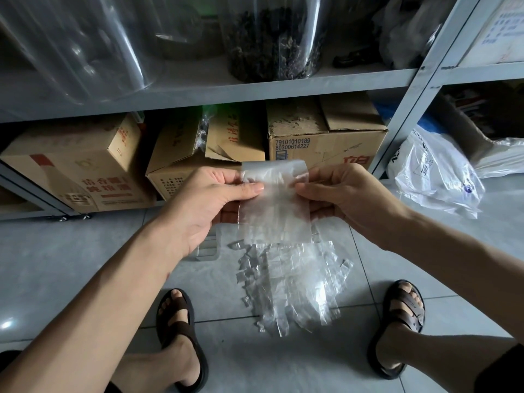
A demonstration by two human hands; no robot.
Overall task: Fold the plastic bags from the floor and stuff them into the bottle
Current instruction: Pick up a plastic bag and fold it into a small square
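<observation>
1. Grey tiled floor [85, 265] fills the lower part of the head view. Two feet in brown sandals stand on it, the left sandal [181, 336] and the right sandal [402, 316] well apart.
2. Between the feet, and a little ahead of them, a heap of clear plastic bags [292, 282] lies crumpled on the tiles.
3. Above that heap both forearms reach forward, holding one clear plastic bag [275, 202] in the air, stretched flat and hanging down.
4. The left hand [204, 199] pinches the bag's left edge near the top, with the thumb on the near face and the curled fingers behind.
5. The right hand [348, 197] pinches the right edge at about the same height, again with the thumb in front and the fingers folded behind.
6. Under the left hand a clear boxy object [208, 248] shows on the floor. Whether it is the bottle cannot be told.
7. Further off to the right, a larger white printed bag [436, 174] lies on the floor beside the upright of a grey metal shelf [226, 89].
8. Under the lowest shelf board stand three cardboard boxes: a left box [76, 171], a middle box [181, 163] with its flaps open, and a right box [326, 140] with printed numbers.
9. On the board above stands a clear jar [275, 38] with dark dried matter inside, and clear containers stand to its left.
</observation>
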